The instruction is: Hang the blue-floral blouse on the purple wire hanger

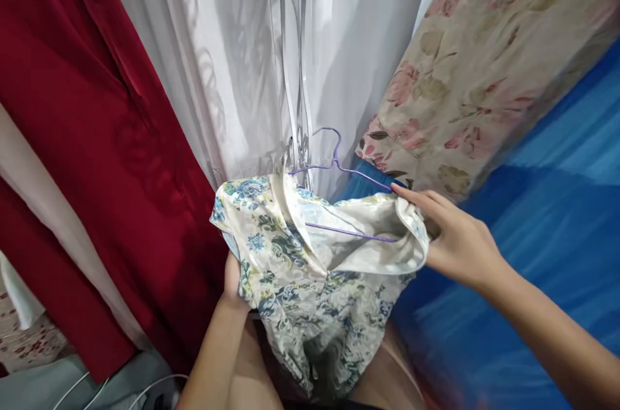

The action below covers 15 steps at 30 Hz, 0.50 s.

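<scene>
A white garment with a blue, green and yellow floral print [290, 274] spreads between my hands, its neckline gaping. A thin purple hanger [335, 162] runs through it, with the hook standing up above the collar. The hanger's left arm goes inside the garment's left shoulder; its right arm shows along the opening. My left hand [233, 274] grips the garment's left side from below, most of its fingers hidden behind the cloth. My right hand [453, 239] pinches the right shoulder, fingers closed near the hanger's right end and the cloth edge.
White sheer curtains [242, 61] with ribbons hang behind. Red cloth [111, 139] hangs at the left, and pink-flowered beige cloth [465, 87] at the upper right. Blue fabric [533, 235] fills the right side. White cables [150, 387] lie at the lower left.
</scene>
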### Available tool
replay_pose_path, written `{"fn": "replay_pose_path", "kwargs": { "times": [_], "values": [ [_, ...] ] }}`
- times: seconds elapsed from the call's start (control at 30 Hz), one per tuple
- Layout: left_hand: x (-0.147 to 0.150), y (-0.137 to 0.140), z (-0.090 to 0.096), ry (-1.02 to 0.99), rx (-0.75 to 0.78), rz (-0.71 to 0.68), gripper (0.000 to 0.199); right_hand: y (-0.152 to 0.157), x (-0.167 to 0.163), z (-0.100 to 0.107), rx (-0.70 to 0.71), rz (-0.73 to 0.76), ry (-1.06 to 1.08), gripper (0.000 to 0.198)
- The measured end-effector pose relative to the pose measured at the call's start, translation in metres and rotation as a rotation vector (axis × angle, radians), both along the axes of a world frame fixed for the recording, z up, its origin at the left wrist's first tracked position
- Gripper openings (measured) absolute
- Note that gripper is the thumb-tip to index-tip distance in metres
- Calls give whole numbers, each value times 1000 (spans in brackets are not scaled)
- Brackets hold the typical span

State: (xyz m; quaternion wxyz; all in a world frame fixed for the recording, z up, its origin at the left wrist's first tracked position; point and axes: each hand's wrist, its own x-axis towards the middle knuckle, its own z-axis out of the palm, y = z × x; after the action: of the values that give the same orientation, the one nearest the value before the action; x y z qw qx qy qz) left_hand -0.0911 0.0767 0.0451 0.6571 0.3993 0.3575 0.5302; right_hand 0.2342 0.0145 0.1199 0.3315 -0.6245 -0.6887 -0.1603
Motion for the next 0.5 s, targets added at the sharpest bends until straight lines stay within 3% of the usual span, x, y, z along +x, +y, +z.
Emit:
{"fn": "replay_pose_path", "kwargs": {
  "times": [0.07, 0.17, 0.23, 0.33, 0.5],
  "values": [
    [-16, -6, -7, -136, -6, 56, 92, 8, -8, 15, 7, -27, -56, 74],
    [-22, -12, -21, -191, 16, 122, 75, 18, -18, 28, 9, -47, -125, 77],
    [-19, -12, -30, -189, 34, 154, 62, 22, -20, 29, 10, -44, -138, 79],
    [-14, -10, -42, -225, 43, 172, 57, 24, -17, 25, 29, -25, -105, 75],
    [-14, -10, -53, -186, -7, 245, 52, 27, -6, 21, 42, 149, -81, 68]
  ]
}}
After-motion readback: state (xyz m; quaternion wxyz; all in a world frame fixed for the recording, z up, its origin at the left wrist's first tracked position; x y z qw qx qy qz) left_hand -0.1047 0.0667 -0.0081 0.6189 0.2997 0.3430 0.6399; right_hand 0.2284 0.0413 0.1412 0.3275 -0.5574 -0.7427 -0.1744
